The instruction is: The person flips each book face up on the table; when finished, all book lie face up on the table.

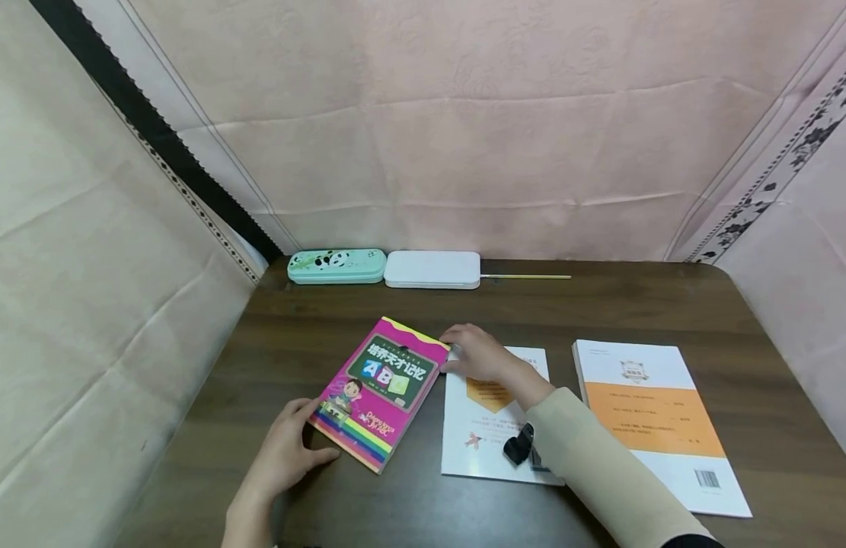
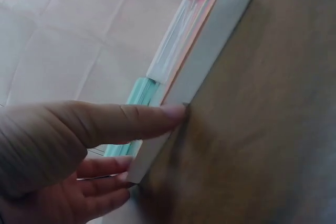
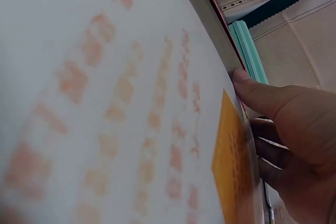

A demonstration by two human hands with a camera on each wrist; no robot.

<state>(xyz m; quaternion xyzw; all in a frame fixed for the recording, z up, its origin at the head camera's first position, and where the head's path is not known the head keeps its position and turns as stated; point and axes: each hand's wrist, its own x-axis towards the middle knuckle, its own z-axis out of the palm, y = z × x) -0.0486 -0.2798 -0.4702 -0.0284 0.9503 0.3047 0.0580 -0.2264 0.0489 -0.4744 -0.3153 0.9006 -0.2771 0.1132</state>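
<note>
A thick pink book [image 1: 368, 415] with a green chalkboard picture, letters and a rainbow stripe lies turned at an angle on the dark wooden table. My left hand [image 1: 285, 449] holds its lower left corner, the thumb [image 2: 152, 119] along the page edge and the fingers at the side. At its upper right corner, my right hand [image 1: 484, 356] grips the edge; in the right wrist view the thumb [image 3: 257, 93] presses against the book's side. Beneath my right forearm is a white book [image 1: 464, 449] with an orange patch, partly hidden by the arm.
To the right, a stack of white books [image 1: 656, 373] with an orange band lies on the table [image 1: 409, 517]. Along the back edge stand a mint panda case [image 1: 361, 266], a white case [image 1: 432, 270] and a thin stick [image 1: 532, 277]. Pale cloth [image 1: 464, 152] hangs behind.
</note>
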